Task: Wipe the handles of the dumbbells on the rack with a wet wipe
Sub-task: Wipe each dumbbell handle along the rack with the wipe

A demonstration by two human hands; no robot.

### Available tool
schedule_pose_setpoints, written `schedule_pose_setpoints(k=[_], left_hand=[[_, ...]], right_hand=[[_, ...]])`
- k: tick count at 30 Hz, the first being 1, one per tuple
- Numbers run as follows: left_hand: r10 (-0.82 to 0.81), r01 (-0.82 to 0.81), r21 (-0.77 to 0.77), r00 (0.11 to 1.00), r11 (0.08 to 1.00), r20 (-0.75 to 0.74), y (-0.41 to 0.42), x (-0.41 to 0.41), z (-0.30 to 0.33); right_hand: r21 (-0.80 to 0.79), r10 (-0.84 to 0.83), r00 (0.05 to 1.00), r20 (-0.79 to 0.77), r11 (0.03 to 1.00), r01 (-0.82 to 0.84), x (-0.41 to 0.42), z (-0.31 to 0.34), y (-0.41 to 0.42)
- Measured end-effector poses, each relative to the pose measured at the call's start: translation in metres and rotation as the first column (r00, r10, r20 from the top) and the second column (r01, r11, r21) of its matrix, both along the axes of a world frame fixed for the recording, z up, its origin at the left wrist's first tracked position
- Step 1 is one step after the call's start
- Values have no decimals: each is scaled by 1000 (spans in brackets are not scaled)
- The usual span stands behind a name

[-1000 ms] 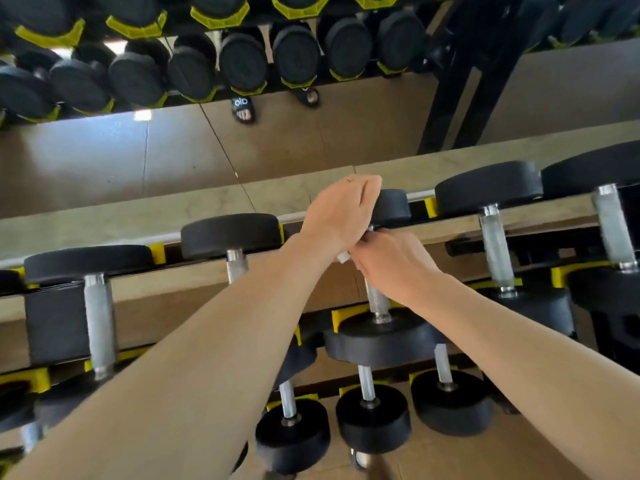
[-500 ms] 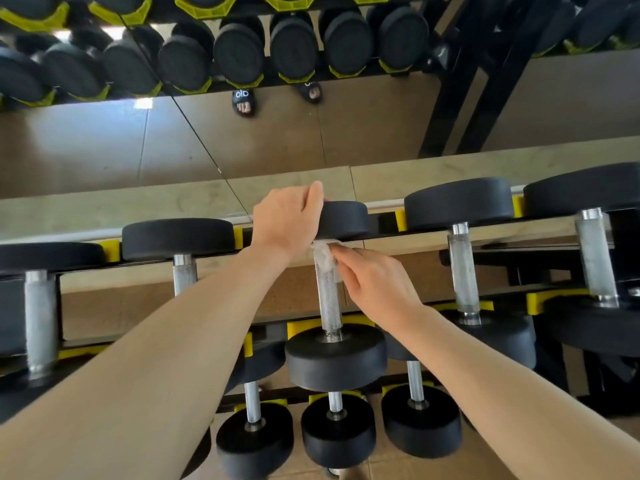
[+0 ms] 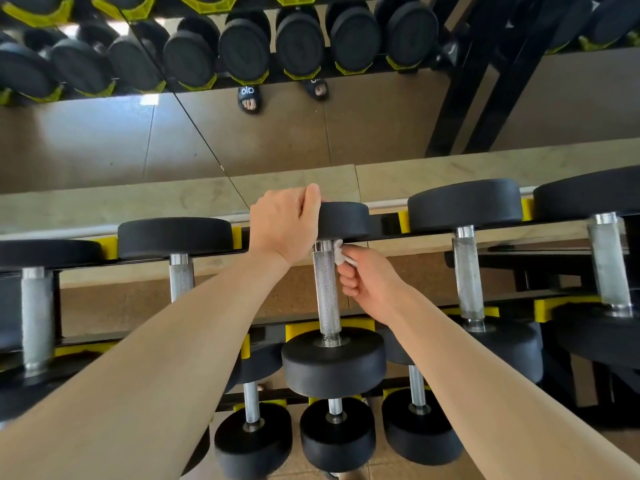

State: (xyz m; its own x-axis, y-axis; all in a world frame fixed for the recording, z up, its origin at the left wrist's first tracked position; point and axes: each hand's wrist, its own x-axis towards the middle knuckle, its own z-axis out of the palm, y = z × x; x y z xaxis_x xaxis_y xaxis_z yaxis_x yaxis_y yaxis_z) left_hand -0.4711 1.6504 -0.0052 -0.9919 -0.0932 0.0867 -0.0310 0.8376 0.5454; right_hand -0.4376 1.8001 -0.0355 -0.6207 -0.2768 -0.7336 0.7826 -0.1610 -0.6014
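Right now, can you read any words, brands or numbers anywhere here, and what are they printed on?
"olo": white letters on the black sandal reflected in the mirror; mirrored, so the true reading may differ.
The other sandal has white marks too cut off to read.
No numbers or labels show on the dumbbells.

Landmark: centre dumbbell (image 3: 330, 289), laid on the rack (image 3: 433, 237).
Left hand (image 3: 285, 225): placed on its far head.
Right hand (image 3: 367, 280): just right of its handle.
Wet wipe (image 3: 341, 254): pinched there, against the handle.
Mirror (image 3: 242, 140): behind.
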Motion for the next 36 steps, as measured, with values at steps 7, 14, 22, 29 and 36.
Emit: schedule_pose_setpoints(k=[7, 14, 22, 29, 36], left_hand=[[17, -17, 5, 1000, 1000, 9, 0, -1, 1], [-3, 3, 22, 1000, 1000, 6, 0, 0, 0], [2, -2, 3, 1000, 1000, 7, -2, -1, -6], [2, -2, 0, 1000, 1000, -6, -3, -2, -8], [13, -13, -13, 1000, 1000, -8, -3, -2, -8]], right_hand=[[694, 341, 864, -370, 720, 13, 24, 14, -22], [926, 931, 90, -353, 334, 174, 44, 5, -10], [885, 772, 440, -459, 438, 156, 30, 1, 39], [220, 28, 999, 30, 975, -33, 26, 13, -6], [712, 541, 629, -559, 701, 29, 57, 27, -12]])
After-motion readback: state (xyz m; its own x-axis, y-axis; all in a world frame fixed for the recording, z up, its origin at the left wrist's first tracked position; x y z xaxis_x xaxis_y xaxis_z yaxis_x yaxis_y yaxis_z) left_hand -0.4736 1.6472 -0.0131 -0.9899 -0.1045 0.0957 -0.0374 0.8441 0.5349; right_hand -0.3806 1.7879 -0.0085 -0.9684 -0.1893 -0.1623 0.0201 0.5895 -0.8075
